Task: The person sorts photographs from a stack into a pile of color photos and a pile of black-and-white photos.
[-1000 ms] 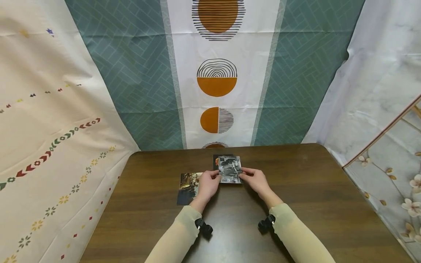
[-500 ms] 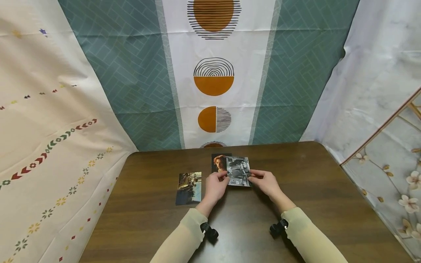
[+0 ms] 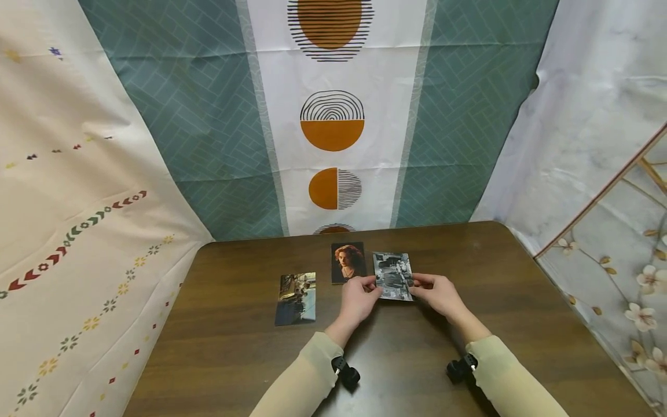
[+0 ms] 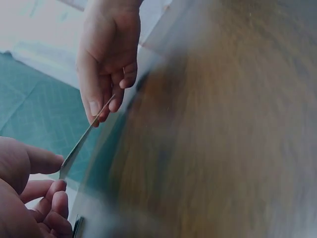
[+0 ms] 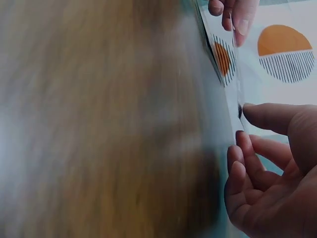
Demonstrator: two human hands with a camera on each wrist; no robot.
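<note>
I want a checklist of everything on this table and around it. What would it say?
Surface: dark wooden table, rounded far corners.
Job's things: black-and-white photo, held by its two side edges just above the table; the wrist views show it edge-on between the fingers.
Clutter: portrait photo lying flat beside it on the left; a darker photo flat, further left, apart from the others.
Hands: left hand pinches the photo's left edge; right hand pinches its right edge.
Cables: nothing seen; only black wrist camera mounts.
Surroundings: patterned cloth backdrop with orange circles, floral sheets at the sides.
</note>
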